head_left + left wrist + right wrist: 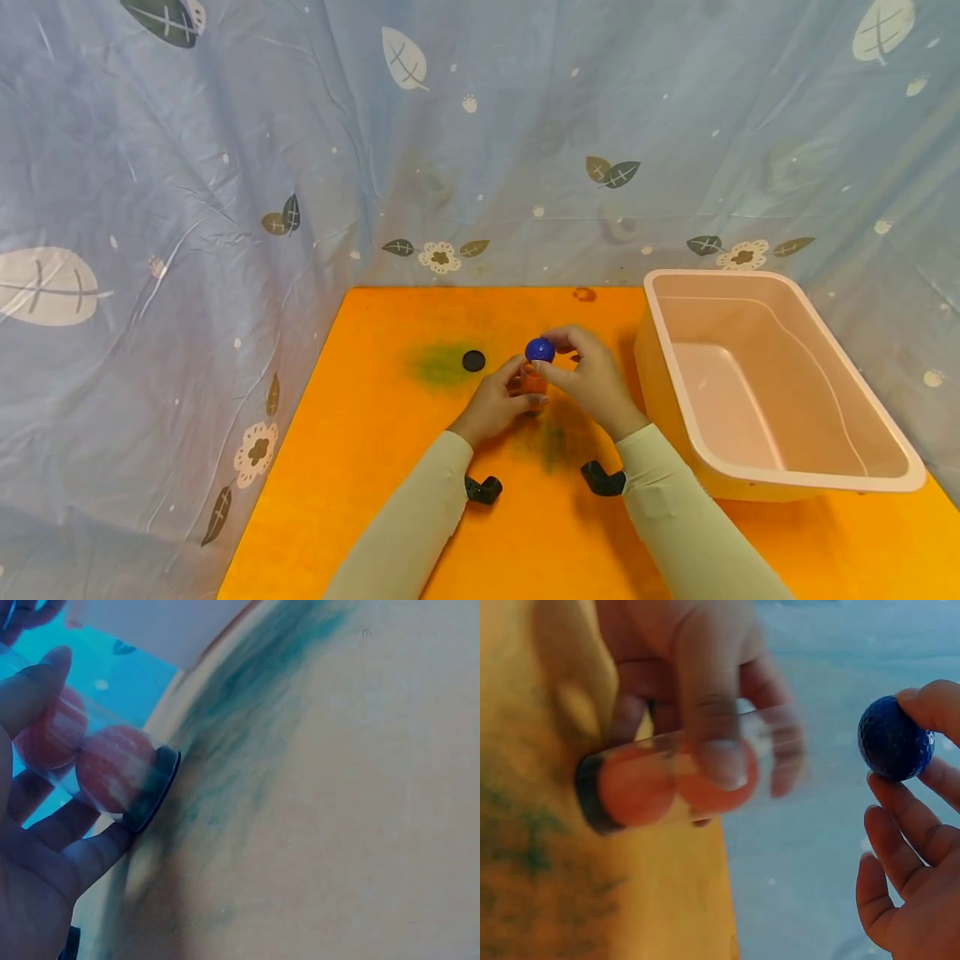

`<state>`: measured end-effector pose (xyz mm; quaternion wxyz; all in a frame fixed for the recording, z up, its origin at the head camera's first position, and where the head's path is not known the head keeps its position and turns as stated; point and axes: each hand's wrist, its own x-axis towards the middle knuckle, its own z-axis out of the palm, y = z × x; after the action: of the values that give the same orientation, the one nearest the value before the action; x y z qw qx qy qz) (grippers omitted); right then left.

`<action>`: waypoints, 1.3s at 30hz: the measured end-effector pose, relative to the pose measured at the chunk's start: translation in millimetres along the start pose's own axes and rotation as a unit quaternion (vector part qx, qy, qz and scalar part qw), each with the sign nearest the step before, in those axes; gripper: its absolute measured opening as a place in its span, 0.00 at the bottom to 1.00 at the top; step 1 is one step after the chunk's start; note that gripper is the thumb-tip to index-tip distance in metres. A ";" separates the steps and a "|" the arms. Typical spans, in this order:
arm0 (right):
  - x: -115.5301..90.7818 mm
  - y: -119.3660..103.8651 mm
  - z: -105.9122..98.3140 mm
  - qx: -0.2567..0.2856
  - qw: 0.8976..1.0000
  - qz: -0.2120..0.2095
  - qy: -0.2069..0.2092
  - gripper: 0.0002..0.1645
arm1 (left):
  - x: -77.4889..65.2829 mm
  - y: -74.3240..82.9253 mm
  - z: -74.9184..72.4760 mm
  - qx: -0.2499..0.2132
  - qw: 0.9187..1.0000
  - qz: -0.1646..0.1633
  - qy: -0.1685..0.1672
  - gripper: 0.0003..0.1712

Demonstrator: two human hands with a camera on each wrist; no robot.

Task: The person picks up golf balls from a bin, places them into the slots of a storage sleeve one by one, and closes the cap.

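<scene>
My left hand (pixel 493 402) grips a clear plastic tube (pixel 533 385) with fingers and thumb around it. Inside are two orange balls (pixel 636 786), and a black cap (pixel 159 787) closes the tube's lower end. My right hand (pixel 591 377) pinches a blue dimpled golf ball (pixel 895 739) between thumb and fingers. The ball is close to the tube's upper end, apart from it in the right wrist view. On the table left of the hands lies a round black lid (pixel 473 361).
A large pale pink tub (pixel 817 479) stands on the right of the orange table (pixel 360 450). Patterned blue-grey sheeting (pixel 510 125) hangs behind and at both sides. Black wrist devices (pixel 604 479) sit under both forearms.
</scene>
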<state>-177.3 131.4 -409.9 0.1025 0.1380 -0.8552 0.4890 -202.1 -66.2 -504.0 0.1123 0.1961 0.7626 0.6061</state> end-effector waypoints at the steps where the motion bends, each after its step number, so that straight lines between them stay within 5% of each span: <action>1: -0.7 1.9 1.3 -0.003 1.000 0.000 -0.005 0.21 | -0.1 0.0 0.0 -0.005 1.000 0.001 -0.001 0.36; 9: -2.8 9.1 3.9 -0.010 1.000 0.000 -0.028 0.21 | -0.5 0.1 -0.1 -0.057 0.998 0.005 -0.015 0.35; 25: -0.9 9.7 -4.3 0.007 0.999 0.011 -0.029 0.29 | -1.0 3.9 -1.3 -0.045 0.999 0.007 -0.016 0.33; 32: -4.5 19.0 -1.4 0.050 0.997 0.038 -0.043 0.35 | 0.5 6.2 -9.1 0.026 0.999 0.011 -0.032 0.38; 39: -7.6 28.7 7.4 0.073 0.992 0.070 -0.071 0.39 | -3.4 8.8 -42.1 0.071 0.996 -0.015 -0.045 0.47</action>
<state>-180.1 139.9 -439.2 -0.0031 0.1191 -0.8297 0.5453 -214.8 -103.2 -485.6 0.1415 0.2194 0.8007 0.5392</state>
